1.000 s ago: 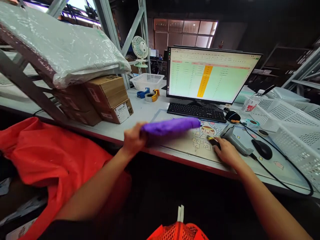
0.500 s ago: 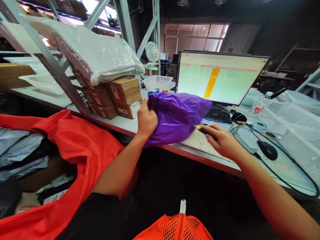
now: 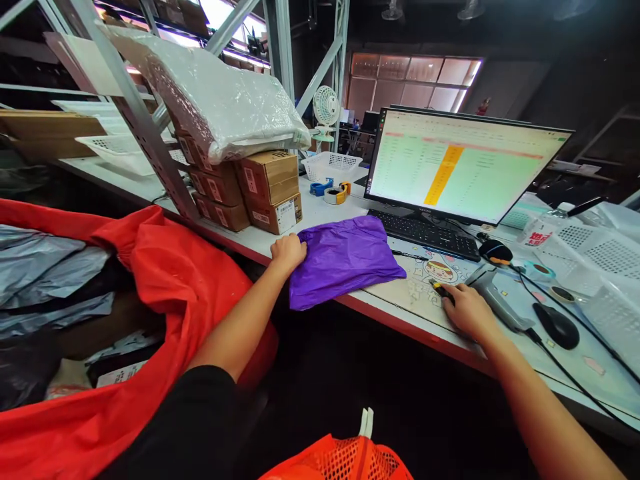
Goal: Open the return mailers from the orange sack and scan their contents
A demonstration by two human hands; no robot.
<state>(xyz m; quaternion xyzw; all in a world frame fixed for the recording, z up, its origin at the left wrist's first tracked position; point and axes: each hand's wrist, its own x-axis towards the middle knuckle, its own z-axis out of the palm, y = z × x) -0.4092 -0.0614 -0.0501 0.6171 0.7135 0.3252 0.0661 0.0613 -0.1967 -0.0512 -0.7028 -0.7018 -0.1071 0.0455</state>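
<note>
There the left hand (image 3: 289, 252) gripped the left edge of the purple bag (image 3: 345, 260), which lay flat on the bench (image 3: 320, 208), overhanging its front edge, while the right hand (image 3: 467, 310) clutched a yellow-tipped tool (image 3: 440, 289).

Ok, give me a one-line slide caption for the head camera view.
Left hand grips a purple bag at the table edge; right hand holds a small black-and-yellow tool beside the barcode scanner.
</note>
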